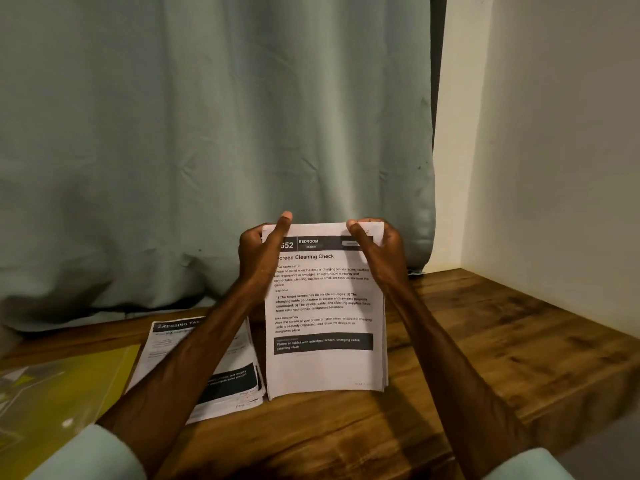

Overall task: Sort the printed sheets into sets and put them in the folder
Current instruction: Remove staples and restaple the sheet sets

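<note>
While the left hand and right hand pinch the top corners of a stack of sheets stood on edge on the table, another pile lies flat toward the left edge beside the folder; sorting looks partway, filing undone.

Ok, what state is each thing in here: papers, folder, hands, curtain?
Held stack: upright, bottom edge on the table, printed side facing the camera.
Left hand: grips the stack's top left corner.
Right hand: grips its top right corner.
Second pile: flat on the table, sheets fanned.
Yellow folder: lying flat; open or closed unclear.
Curtain: drawn, reaching the table.
</note>
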The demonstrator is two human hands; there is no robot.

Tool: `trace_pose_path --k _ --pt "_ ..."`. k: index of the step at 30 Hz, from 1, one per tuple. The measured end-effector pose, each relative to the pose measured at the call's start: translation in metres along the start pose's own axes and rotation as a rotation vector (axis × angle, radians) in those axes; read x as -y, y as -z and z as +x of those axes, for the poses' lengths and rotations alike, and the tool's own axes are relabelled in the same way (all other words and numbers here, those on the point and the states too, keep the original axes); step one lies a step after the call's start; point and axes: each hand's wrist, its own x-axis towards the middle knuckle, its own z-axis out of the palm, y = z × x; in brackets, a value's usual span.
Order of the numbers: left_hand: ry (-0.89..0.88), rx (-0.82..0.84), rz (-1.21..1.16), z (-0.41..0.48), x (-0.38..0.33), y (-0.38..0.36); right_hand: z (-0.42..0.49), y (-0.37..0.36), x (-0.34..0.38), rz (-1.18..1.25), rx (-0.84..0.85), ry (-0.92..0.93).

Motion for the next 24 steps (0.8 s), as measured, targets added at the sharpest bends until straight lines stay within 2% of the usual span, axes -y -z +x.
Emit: trace_pose_path --k 6,13,20,24 --pt "-0.041 -0.082 0.073 0.000 0.004 -0.003 0.003 -0.004 -0.009 -0.069 -0.079 0.001" --pt "-0.056 -0.090 0.110 -0.002 0.002 -0.007 -0.002 -0.004 -0.010 -0.083 -0.159 -0.004" --pt "-0.037 -0.108 0.162 -0.002 -0.003 -0.009 -0.005 -0.002 -0.012 -0.087 -0.135 -0.002" --pt "-0.117 -0.125 0.225 -0.004 -0.001 -0.010 -0.004 0.000 -0.014 -0.093 -0.107 0.006"
